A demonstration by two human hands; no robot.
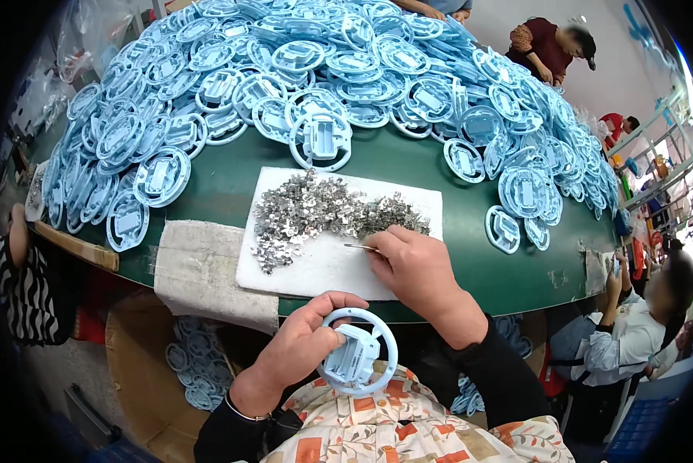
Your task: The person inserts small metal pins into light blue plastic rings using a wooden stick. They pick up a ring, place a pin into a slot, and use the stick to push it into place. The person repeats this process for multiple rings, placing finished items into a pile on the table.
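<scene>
While the left hand (304, 339) grips a pale blue toy wheel (354, 364) by the rim at its ten o'clock, thumb pressed on the hub, the right hand (419, 270), at one o'clock from that wheel, pinches a thin metal tool (362, 248) between thumb and forefinger. The tool's tip points toward nine o'clock, over a bare part of the white board (323, 274).

Loose metal pieces (308, 210) cover the board's far part. The held wheel's open hub faces up; whether any pieces sit in it is too small to tell, so this wheel looks midway at most. Plenty of pieces remain loose.

At ten o'clock a cloth (207, 266) hangs over the edge of the green table (396, 163). Beyond the board, from ten through two, rises a great heap of wheels (346, 63). More lie at nine o'clock in a cardboard box (134, 386); which wheels are finished cannot be told.
</scene>
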